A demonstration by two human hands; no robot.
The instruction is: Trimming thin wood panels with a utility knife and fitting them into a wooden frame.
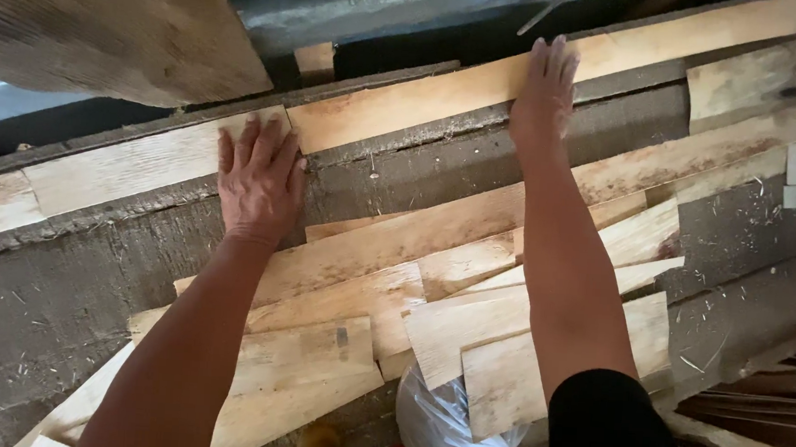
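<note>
Nearest to the person, a white plastic bag [445,429] lay at the bottom edge, with something red beside it that was too small to tell. Just beyond it, a loose pile of offcuts [366,295] rested on the grey counter [61,304]. The pieces overlapped each other at many angles, so it seemed they were only put there and not yet sorted. Sawdust and small splinters were scattered on the counter around them.

Both arms reached over this pile to the far side. The left hand [258,183] was flat, palm down, with the fingers spread, and it pressed on the right end of the left strip [134,166]. The right hand [544,90] was also flat and palm down, with the fingers close together, and it pressed on the right strip [611,57]. Neither hand pinched anything.

The two strips lay end to end along the far edge of the counter, and their ends met just beside the left hand. I judged that the flat palms held the strips down and in one line, because thin wood like this slides easily.

Behind the strips there was a dark gap, and above it a large board [106,22] at the upper left.
</note>
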